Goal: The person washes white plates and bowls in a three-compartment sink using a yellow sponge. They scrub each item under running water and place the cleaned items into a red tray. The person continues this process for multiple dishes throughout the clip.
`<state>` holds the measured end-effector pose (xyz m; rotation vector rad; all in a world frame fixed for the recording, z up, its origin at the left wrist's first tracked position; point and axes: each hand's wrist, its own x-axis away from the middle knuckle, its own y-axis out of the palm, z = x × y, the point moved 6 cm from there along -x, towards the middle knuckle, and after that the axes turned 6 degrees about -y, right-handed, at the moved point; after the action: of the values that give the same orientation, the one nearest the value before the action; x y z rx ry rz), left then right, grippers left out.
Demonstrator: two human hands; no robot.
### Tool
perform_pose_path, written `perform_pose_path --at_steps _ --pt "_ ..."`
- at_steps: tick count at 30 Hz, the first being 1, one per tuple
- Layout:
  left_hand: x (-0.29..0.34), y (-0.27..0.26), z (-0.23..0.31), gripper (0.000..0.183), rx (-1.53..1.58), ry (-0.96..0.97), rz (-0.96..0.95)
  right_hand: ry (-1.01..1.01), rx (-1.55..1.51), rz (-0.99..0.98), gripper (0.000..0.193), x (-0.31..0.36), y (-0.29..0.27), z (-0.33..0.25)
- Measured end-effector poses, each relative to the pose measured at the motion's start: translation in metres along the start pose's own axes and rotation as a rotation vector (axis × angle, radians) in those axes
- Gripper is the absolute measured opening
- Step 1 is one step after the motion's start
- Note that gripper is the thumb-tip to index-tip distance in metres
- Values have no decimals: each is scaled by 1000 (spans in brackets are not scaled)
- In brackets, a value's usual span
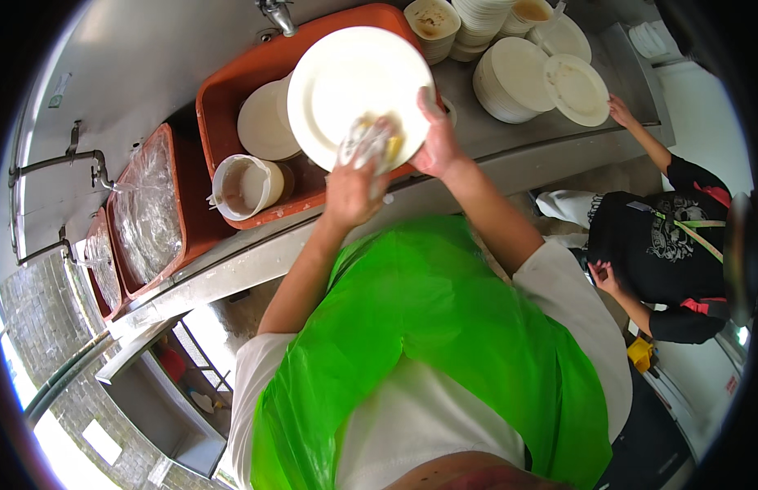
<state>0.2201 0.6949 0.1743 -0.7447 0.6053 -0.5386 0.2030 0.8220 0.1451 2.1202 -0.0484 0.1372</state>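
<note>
My right hand (pixel 438 137) grips the white plate (pixel 354 77) at its rim; my left hand (pixel 352 192) presses a foamy sponge (pixel 393 148) to its face. The plate is above the orange tub (pixel 224 100). Good practice, I judge: hold the rim firm, sweep to the edge, keep drips inside the tub. Right of the tub: stacked plates (pixel 510 77).

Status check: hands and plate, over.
Right hand grips white plate by rim. Left hand holds foamy yellow sponge against it. Orange tub beneath; nothing seen blocking.
</note>
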Motion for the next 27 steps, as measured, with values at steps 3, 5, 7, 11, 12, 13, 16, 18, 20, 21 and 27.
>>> perform_pose_path --at_steps 3,5,7,11,12,13,16,18,20,21,27 --pt "12 -19 -83 43 -247 124 366 197 26 -67 68 18 -7 -1" --pt "-2 -29 -113 44 -468 -111 391 272 82 40 66 28 -5 37" --pt "-16 -12 -70 53 -397 -28 340 337 231 2 63 29 24 49" --pt "-7 -6 -3 70 44 -83 -93 294 187 -28 65 -21 -14 22" --pt "-4 -21 15 65 -125 -91 -43 330 200 -18 64 -27 -18 8" --pt "7 -22 3 63 -164 -122 -118 368 215 -6 64 -30 -16 -4" --pt "16 -58 -34 54 -169 -124 -172 311 460 172 82 -30 -22 -12" --pt "6 -99 -66 45 -41 -216 -24 204 653 268 93 -40 -37 -3" --pt "-18 -148 -99 41 344 -499 306 8 696 67 86 -51 -15 -4" --pt "-23 -163 -106 44 490 -611 422 -95 714 -32 83 -49 -8 -9" --pt "-73 -177 -152 46 66 -617 774 216 -80 -217 58 -62 65 33"
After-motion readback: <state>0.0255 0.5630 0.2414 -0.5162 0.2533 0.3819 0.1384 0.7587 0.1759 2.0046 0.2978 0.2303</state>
